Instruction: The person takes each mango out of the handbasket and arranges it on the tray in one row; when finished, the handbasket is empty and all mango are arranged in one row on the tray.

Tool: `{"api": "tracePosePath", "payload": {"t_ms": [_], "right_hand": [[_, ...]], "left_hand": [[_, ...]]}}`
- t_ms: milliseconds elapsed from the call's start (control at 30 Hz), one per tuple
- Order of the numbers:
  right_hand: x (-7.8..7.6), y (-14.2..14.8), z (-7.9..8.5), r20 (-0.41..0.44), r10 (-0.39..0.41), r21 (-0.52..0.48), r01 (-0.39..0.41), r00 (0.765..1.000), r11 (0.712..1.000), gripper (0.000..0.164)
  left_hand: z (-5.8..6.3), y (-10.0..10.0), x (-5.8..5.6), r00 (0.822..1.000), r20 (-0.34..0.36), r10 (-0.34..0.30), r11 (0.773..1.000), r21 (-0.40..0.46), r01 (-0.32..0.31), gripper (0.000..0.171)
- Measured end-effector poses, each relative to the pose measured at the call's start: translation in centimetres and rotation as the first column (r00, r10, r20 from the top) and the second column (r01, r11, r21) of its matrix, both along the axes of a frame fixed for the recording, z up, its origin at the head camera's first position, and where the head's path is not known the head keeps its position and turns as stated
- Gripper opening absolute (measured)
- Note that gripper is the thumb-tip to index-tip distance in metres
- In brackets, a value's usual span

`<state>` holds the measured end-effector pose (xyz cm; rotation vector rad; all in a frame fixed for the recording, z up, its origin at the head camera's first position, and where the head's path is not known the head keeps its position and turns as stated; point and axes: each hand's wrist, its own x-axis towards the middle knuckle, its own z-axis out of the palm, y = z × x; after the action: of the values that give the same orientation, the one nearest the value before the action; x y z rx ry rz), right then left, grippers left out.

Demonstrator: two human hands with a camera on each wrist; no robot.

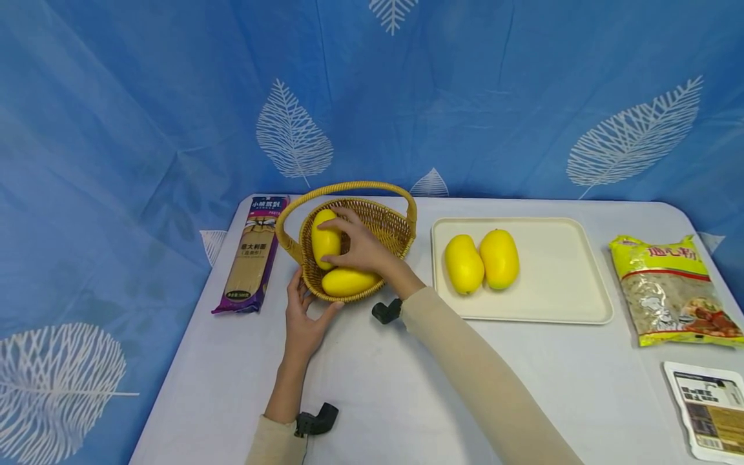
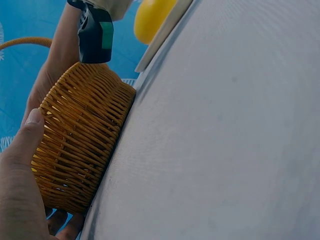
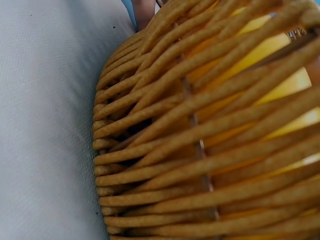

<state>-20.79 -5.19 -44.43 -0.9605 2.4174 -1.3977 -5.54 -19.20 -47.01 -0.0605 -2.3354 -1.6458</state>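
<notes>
1. Bkgd first: blue curtain (image 1: 372,97) w/ white leaf prints, right behind the white surface (image 1: 372,394).
2. Here's the wicker basket (image 1: 391,226), back L on the surface, handle (image 1: 349,186) arching over.
3. R hand (image 1: 360,247) is in there, grip clasped on the upper mango (image 1: 325,244), thumb at one end, fingers at the other; that fruit's inside the basket, L end.
4. Lower mango (image 1: 349,283) lies crosswise just beside it, along the near rim.
5. L hand (image 1: 305,316) on the near-L side: thumb up at the rim, fingers round the outer wall, grip holding the basket.
6. Over R, cream tray (image 1: 558,271) w/ two more mangoes (image 1: 464,265) side by side, L half.
7. Far L, pasta pack (image 1: 251,258), near the basket. Far R, yellow bag (image 1: 674,290), w/ white pack (image 1: 712,407) nearer the cam.
8. R wrist cam: basket weave in close-up, yellow showing thru gaps.
</notes>
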Motion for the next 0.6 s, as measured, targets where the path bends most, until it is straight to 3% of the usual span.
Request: {"api": "tracePosePath", "payload": {"t_ms": [233, 600], "right_hand": [[0.2, 0.3, 0.1, -0.052, -0.003, -0.049, 0.000, 0.999, 0.999, 0.053], [1.4, 1.9, 1.3, -0.054, 0.009, -0.147, -0.017, 0.999, 0.989, 0.054]], "left_hand": [[-0.1, 0.0, 0.0, 0.999, -0.028, -0.017, 1.000, 0.003, 0.017, 0.090], [-0.1, 0.0, 0.1, 1.000, -0.011, -0.010, 1.000, -0.001, 0.010, 0.090]]}}
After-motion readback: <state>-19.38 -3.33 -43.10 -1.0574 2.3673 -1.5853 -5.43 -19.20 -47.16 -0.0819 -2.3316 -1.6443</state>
